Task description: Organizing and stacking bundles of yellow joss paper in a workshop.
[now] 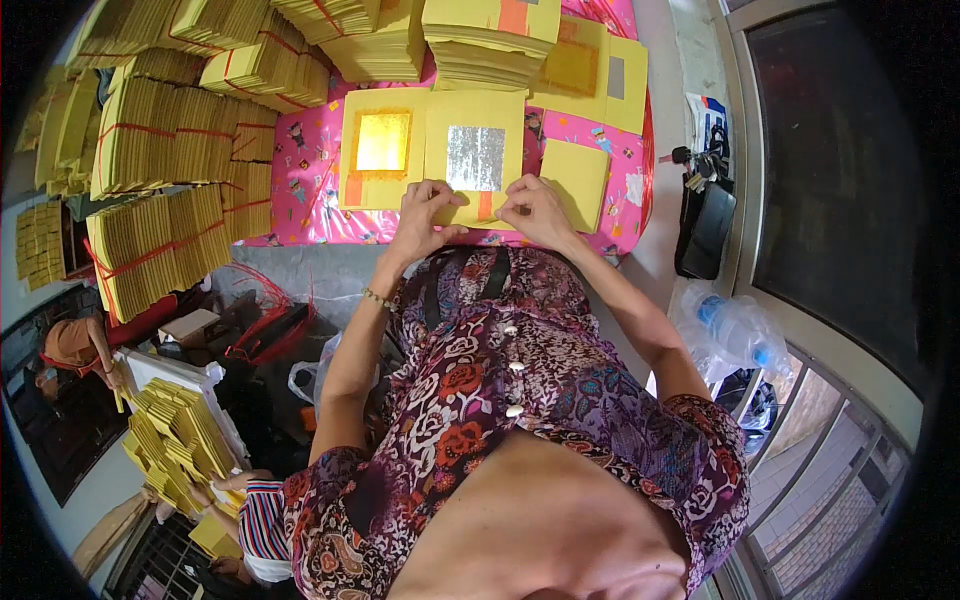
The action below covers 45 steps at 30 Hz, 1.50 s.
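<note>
"What can't we make out?"

"The lower edge of the yellow paper sheet with a silver rectangle (pixel 474 155): fingers cover parts of it. We see only part of its orange strip (pixel 486 205). The tall yellow paper stack (pixel 490 50) is cut off by the upper rim, and a co-worker's striped sleeve (pixel 268 515) is half hidden at lower left."

"Where does our sheet lie, and how much room is there?"

"Near the front edge of the glossy pink patterned table cover (pixel 315 215), beside the yellow sheet bearing a gold square (pixel 382 145). Yellow bundles tied with red string (pixel 165 160) wall the left; the plain yellow paper pad (pixel 576 183) sits just right. We find a bare pink strip between bundles and sheets."

"And our hands?"

"Elbows out, forearms converging, wrists turned inward. The right hand (pixel 540 213) pinches the sheet's lower edge between thumb and bunched fingers. The left hand (pixel 425 215), above a beaded bracelet (pixel 378 299), curls its fingers over the lower left corner, thumb lower; we can't tell whether it grips."
</note>
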Each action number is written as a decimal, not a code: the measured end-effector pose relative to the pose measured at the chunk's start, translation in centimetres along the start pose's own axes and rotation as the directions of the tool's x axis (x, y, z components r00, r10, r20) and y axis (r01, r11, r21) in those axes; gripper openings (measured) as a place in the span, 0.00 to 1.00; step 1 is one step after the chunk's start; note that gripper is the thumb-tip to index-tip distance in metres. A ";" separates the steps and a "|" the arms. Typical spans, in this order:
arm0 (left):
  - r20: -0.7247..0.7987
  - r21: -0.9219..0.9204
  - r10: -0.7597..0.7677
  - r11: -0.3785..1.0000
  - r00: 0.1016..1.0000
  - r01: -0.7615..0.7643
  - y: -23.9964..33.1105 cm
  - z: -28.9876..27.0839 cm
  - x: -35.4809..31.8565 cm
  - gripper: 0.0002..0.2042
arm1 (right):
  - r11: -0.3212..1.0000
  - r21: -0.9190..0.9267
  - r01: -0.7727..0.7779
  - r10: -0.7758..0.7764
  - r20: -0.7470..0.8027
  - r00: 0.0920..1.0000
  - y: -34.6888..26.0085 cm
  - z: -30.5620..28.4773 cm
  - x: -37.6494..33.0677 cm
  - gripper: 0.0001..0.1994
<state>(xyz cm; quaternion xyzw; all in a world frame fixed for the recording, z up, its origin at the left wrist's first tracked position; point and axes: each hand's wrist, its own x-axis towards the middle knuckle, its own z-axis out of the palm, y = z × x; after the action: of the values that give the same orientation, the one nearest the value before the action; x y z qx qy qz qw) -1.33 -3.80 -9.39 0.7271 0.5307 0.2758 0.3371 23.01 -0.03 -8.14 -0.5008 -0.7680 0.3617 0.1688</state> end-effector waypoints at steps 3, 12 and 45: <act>0.013 0.000 -0.005 1.000 1.000 0.005 -0.1 0.0 0.1 0.23 | 1.000 0.005 -0.017 0.017 0.013 1.000 0.1 0.1 0.1 0.06; 0.035 0.029 0.010 1.000 0.999 -0.011 0.5 -0.6 0.3 0.23 | 1.000 -0.001 -0.004 0.004 0.006 1.000 -0.6 -0.5 0.0 0.08; -0.213 -0.823 -0.225 0.566 0.951 -0.050 3.0 -3.0 1.0 0.21 | 0.726 0.661 0.189 -0.102 -0.168 0.980 -3.6 -3.6 3.4 0.52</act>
<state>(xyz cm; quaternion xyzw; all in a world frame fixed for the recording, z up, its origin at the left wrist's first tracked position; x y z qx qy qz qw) -1.54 -2.93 -5.11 0.4106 0.4219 0.5775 0.5656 21.36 3.53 -3.42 -0.3649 -0.6102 0.5697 0.4122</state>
